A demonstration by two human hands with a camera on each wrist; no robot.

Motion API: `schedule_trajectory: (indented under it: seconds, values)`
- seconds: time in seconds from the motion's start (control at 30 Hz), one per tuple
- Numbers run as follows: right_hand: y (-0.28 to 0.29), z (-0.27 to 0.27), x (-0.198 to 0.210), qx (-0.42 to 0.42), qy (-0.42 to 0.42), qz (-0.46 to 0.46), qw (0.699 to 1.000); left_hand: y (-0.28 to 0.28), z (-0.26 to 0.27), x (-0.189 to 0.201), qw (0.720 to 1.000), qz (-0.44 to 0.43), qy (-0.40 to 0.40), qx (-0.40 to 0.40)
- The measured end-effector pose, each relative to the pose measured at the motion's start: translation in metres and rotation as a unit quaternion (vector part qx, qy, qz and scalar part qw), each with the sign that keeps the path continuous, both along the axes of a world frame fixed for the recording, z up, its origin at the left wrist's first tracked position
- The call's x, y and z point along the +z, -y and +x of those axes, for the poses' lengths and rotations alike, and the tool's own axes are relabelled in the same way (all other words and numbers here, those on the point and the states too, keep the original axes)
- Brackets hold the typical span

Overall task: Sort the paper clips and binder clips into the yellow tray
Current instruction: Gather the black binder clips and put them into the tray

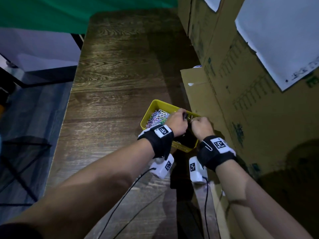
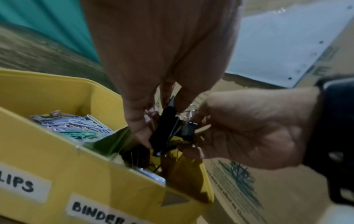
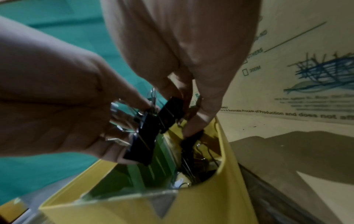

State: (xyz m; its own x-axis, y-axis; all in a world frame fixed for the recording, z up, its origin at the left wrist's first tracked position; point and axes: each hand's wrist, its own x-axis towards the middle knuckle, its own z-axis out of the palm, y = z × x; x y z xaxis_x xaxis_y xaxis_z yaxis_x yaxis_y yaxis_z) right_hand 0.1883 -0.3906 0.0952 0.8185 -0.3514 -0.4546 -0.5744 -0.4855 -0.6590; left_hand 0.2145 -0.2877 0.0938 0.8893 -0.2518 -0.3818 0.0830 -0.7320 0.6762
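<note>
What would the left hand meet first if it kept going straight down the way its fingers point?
Probably the heap of black binder clips in the yellow tray, right of the divider. The left hand already holds a black clip above it; depth is unclear.

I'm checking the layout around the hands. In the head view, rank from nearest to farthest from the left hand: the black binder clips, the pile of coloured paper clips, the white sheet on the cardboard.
1. Black binder clips: pinched at the fingertips of the left hand.
2. Coloured paper clips: just left of it, in the yellow tray's far compartment.
3. White sheet: far upper right, on the cardboard.
</note>
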Motion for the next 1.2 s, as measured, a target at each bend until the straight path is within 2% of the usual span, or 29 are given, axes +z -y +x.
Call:
schedule_trajectory:
  seconds: [0.23, 0.37, 0.5, 0.6, 0.7, 0.77, 0.83, 1.0, 1.1, 1.2]
  values:
    - [0.000, -0.008, 0.001, 0.055, -0.002, -0.019, 0.998, -0.009, -0.009, -0.008, 0.997, -0.011, 0.029, -0.070]
    - [-0.007, -0.018, 0.013, 0.080, 0.030, -0.049, 0.995, -0.037, -0.010, -0.004, 0.995, -0.089, 0.031, -0.011]
    - [-0.022, -0.026, 0.019, 0.103, 0.090, -0.043, 0.990, -0.095, -0.010, 0.002, 0.986, -0.162, -0.012, 0.049]
    - [-0.045, -0.038, 0.018, 0.185, 0.117, 0.012, 0.976, -0.151, -0.013, -0.002, 0.993, -0.110, -0.009, 0.036]
    - [-0.075, -0.054, -0.001, 0.309, 0.092, 0.053, 0.945, -0.196, -0.027, -0.014, 0.999, 0.021, 0.001, -0.036]
    - [-0.093, -0.066, -0.023, 0.390, 0.062, 0.013, 0.919, -0.216, -0.043, -0.028, 0.988, 0.111, -0.014, -0.106]
    - [-0.106, -0.075, -0.047, 0.447, 0.041, -0.058, 0.892, -0.226, -0.061, -0.044, 0.974, 0.160, -0.037, -0.155]
    - [-0.127, -0.086, -0.085, 0.478, 0.005, -0.154, 0.865, -0.224, -0.102, -0.075, 0.968, 0.178, -0.001, -0.178]
    - [-0.132, -0.088, -0.094, 0.452, 0.014, -0.202, 0.869, -0.223, -0.119, -0.088, 0.964, 0.200, 0.035, -0.170]
    - [-0.128, -0.091, -0.096, 0.424, 0.009, -0.193, 0.885, -0.231, -0.128, -0.101, 0.963, 0.213, 0.061, -0.156]
